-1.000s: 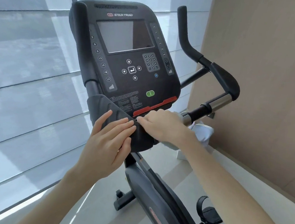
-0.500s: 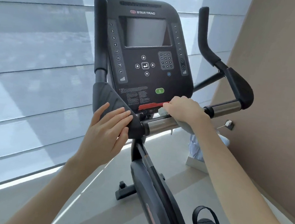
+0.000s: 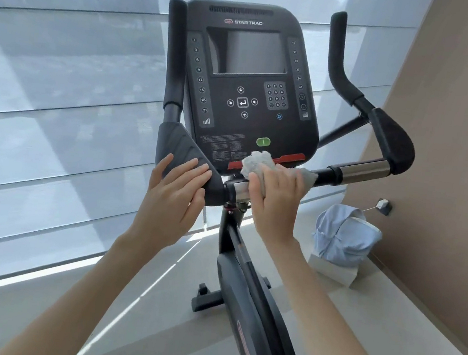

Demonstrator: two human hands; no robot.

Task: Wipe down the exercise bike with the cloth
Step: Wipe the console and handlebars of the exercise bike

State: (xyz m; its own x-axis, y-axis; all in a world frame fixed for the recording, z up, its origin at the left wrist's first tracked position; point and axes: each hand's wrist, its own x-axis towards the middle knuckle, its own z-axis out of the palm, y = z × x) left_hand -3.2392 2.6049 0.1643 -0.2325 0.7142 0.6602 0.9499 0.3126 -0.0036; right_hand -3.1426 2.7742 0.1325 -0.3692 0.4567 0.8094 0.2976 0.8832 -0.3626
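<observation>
The right hand (image 3: 276, 195) curls over the grey cloth (image 3: 255, 162) and presses it onto the crossbar (image 3: 326, 175) of the exercise bike (image 3: 243, 281), just under the lower edge of the console (image 3: 249, 90); the fingertips are probably wrapped behind the bar, out of sight. The left hand (image 3: 174, 196) lies flat, fingers straight, on the black left pad (image 3: 180, 147). Bare bar runs right to the chrome sleeve (image 3: 363, 171). A blue bag (image 3: 343, 238) sits by the wall (image 3: 452, 145), well apart.

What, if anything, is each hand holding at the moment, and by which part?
The right hand grips the cloth by its middle, bunched over the handlebar. The left hand rests flat on the pad, holding nothing.
</observation>
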